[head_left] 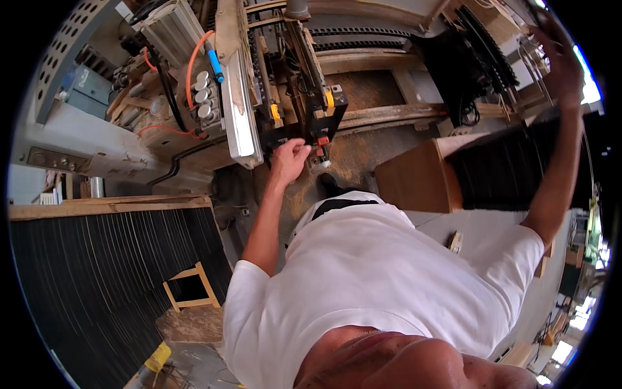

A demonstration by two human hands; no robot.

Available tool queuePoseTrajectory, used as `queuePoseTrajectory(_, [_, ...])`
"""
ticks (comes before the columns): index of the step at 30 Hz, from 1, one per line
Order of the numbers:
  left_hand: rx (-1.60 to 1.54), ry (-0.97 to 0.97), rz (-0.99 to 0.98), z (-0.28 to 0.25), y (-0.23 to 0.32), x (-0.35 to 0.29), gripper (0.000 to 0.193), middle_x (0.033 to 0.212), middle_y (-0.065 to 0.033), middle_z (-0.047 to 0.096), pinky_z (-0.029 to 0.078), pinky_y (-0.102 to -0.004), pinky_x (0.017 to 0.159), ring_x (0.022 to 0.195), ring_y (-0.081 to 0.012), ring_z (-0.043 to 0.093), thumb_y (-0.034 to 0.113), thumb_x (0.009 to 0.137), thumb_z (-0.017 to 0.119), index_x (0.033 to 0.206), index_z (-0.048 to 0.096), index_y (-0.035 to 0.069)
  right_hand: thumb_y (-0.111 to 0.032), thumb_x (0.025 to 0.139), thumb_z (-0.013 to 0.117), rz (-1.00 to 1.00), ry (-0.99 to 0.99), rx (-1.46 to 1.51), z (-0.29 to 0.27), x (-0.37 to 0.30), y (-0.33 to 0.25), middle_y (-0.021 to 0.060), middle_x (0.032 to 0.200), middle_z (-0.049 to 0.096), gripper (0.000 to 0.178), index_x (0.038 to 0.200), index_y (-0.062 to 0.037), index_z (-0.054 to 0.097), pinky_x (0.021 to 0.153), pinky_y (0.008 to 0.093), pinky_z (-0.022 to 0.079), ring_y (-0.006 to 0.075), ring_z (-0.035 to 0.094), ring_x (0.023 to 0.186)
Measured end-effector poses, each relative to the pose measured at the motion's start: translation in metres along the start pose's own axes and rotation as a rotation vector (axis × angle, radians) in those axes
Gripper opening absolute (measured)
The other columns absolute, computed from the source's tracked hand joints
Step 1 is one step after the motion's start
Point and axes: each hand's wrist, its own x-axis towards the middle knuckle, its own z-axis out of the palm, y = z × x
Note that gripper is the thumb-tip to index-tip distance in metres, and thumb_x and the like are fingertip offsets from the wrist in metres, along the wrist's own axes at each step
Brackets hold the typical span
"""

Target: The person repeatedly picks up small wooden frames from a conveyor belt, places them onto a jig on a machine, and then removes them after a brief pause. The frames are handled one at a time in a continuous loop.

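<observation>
"Two hands were out; how was your left hand [291, 162]?"
"Loosely half open, at the near end of the black machine frame [334, 118]; I couldn't tell whether it touched."
"Which way did that point?"
"Its long axis ran away from you, bearing two yellow pieces [330, 100]. Farthest, your raised right hand [560, 61] was too dim to read."

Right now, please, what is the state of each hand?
Left hand: fingers partly curled by the machine; any hold cannot be told.
Right hand: raised, too dim to tell.
</observation>
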Motion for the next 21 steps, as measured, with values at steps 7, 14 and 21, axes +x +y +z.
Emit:
queuePoseTrajectory(7, [-0.426, 0.334, -0.067, 0.024, 0.018, 0.156, 0.029, 0.089, -0.0052, 0.066, 0.048, -0.0258, 0.074, 0.082, -0.0124, 0.061, 0.025, 0.089, 0.061, 0.103, 0.063, 0.000, -0.007, 0.075, 0.070, -0.261, 0.091, 0.843, 0.109, 0.035, -0.209, 0.0091, 0.097, 0.065, 0.031, 0.105, -0.0082, 0.066, 0.078, 0.0346, 0.050, 0.0257, 0.060, 0.089])
queuePoseTrajectory(14, [-0.877, 0.432, -0.390, -0.002, 0.010, 0.388, 0.039, 0.076, -0.0044, 0.060, 0.046, -0.0257, 0.053, 0.065, -0.0137, 0.056, 0.038, 0.088, 0.061, 0.093, 0.062, -0.001, -0.007, 0.074, 0.070, -0.140, -0.178, 1.077, 0.229, 0.026, -0.217, 0.0117, 0.100, 0.064, 0.029, 0.103, -0.0030, 0.066, 0.082, 0.0343, 0.048, 0.0284, 0.059, 0.092])
queuePoseTrajectory(21, [-1.022, 0.535, -0.395, -0.043, -0.051, 0.499, 0.029, 0.078, -0.0098, 0.060, 0.051, -0.0302, 0.048, 0.060, -0.0190, 0.058, 0.029, 0.088, 0.063, 0.100, 0.058, 0.004, -0.009, 0.071, 0.071, -0.127, -0.178, 1.164, 0.276, 0.050, -0.218, 0.0098, 0.096, 0.065, 0.030, 0.101, -0.0065, 0.067, 0.075, 0.0363, 0.049, 0.0283, 0.058, 0.085])
